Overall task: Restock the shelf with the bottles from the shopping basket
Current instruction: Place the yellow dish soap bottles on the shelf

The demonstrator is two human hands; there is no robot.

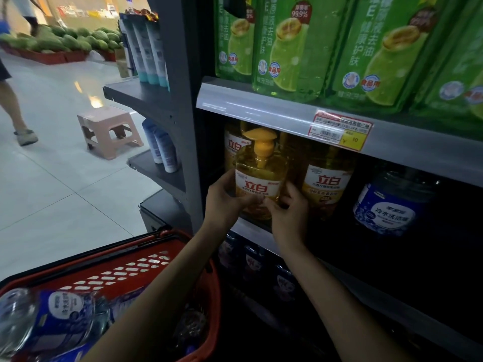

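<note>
A yellow pump bottle (pixel 258 176) with a white label stands upright at the front edge of the middle shelf (pixel 251 231). My left hand (pixel 222 202) grips its left side and my right hand (pixel 287 212) holds its lower right side. More yellow bottles (pixel 326 184) stand behind and to the right. At the lower left, a red shopping basket (pixel 146 265) holds blue-labelled clear bottles (pixel 52 317) lying on their sides. My forearms cross over the basket's right part and hide some of it.
A blue-labelled jug (pixel 386 207) stands further right on the same shelf. Green refill pouches (pixel 295 45) fill the shelf above, over a price tag (pixel 339 130). Dark bottles (pixel 251 259) sit on the shelf below. A pink stool (pixel 107 129) and a walking person (pixel 15 111) are in the aisle at left.
</note>
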